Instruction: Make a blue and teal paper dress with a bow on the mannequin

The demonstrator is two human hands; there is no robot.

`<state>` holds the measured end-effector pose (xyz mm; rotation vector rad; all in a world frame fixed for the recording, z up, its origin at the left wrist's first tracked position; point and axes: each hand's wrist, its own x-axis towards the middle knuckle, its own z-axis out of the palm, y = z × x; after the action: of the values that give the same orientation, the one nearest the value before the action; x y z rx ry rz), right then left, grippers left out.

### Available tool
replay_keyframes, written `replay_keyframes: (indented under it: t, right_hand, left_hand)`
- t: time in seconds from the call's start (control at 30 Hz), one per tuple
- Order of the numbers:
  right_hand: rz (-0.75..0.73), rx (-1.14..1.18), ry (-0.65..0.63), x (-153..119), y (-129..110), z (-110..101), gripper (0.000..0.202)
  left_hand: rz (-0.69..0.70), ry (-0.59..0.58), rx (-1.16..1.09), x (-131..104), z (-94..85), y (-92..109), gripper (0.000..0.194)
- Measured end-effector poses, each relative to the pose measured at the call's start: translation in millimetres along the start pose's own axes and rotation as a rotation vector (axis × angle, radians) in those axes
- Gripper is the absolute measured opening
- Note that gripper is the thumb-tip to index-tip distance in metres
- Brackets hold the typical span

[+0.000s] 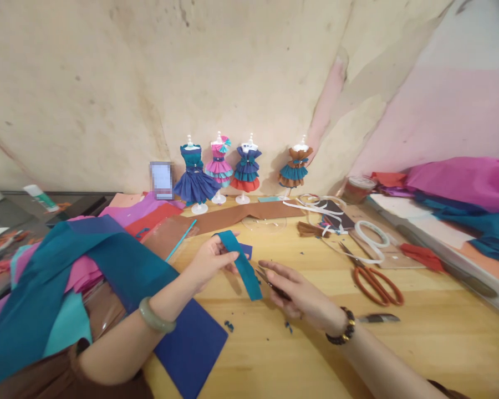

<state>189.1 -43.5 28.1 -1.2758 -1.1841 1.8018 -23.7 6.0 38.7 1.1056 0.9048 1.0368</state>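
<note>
My left hand (221, 257) pinches the upper part of a teal crepe paper strip (246, 272), which hangs down at a slant toward the right. A small dark blue piece (246, 250) shows behind that strip. In my right hand (301, 296) is a pair of small dark scissors (274, 284), their tips close to the strip's right edge. I cannot tell whether the blades touch it. Below the hands, a dark blue paper sheet (191, 346) lies on the wooden table (316, 363), with tiny blue scraps (229, 326) beside it.
Miniature paper dresses (195, 174) on white stands line the wall. Orange-handled scissors (376, 282) and a dark-bladed knife (380, 318) lie at right, near a roll of white tape (372, 233). Colourful paper (33, 299) is heaped at left; a brown strip (241, 213) crosses the back.
</note>
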Motion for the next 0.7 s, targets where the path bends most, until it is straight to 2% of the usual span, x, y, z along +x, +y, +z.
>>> replay_keyframes:
  t: [0.1, 0.2, 0.37, 0.57, 0.7]
  right_hand:
    - [0.013, 0.059, 0.009, 1.6, -2.9, -6.1, 0.056]
    - [-0.075, 0.101, 0.045, 3.2, -2.6, -7.2, 0.043]
    - [-0.207, 0.089, -0.011, 3.5, 0.7, -1.7, 0.044]
    - [-0.194, -0.026, -0.099, 2.5, 6.3, 4.2, 0.047]
    - [-0.207, -0.124, -0.054, 2.9, 7.4, 6.8, 0.049]
  left_hand:
    - [0.006, 0.0, 0.001, -0.2, 1.3, 1.1, 0.07]
    - [-0.003, -0.013, -0.015, -0.2, 2.7, 0.0, 0.067]
    - [-0.025, -0.003, -0.072, -0.8, 4.8, -2.7, 0.066]
    - [-0.024, -0.027, -0.117, -0.2, 5.0, -8.5, 0.065]
    - [-0.028, -0.027, -0.136, 0.7, 4.1, -10.8, 0.066]
